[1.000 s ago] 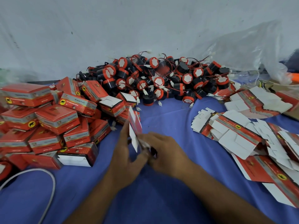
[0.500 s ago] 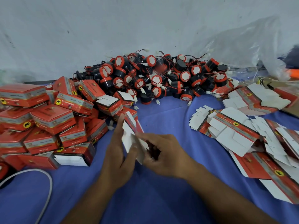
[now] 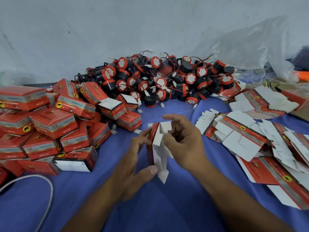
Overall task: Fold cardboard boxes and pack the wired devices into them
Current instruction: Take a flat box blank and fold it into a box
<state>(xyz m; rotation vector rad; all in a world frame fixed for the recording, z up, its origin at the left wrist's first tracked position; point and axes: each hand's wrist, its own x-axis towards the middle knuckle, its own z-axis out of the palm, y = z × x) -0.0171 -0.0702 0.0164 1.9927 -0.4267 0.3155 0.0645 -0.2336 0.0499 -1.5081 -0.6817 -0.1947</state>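
- The person's left hand (image 3: 133, 164) gripped a half-folded box (image 3: 158, 148), the thumb pressed on its lower white flap and the fingers on its red outer side.
- The right hand (image 3: 185, 143) was curled round the box's upper part, with the thumb against a white flap and the forefinger arched over the top edge.
- The box stood on end between the two hands, just above the blue cloth (image 3: 167, 210). Its flaps were splayed and its inside faced the right hand.
- A heap of wired devices (image 3: 158, 77), black and red with thin wires, lay against the wall beyond the hands.
- Folded boxes (image 3: 50, 123) were piled on the left.
- Flat box blanks (image 3: 242, 136) were spread on the right.
- A white cable (image 3: 47, 190) curved across the near left of the cloth.
- A clear plastic bag (image 3: 250, 47) slumped at the far right.
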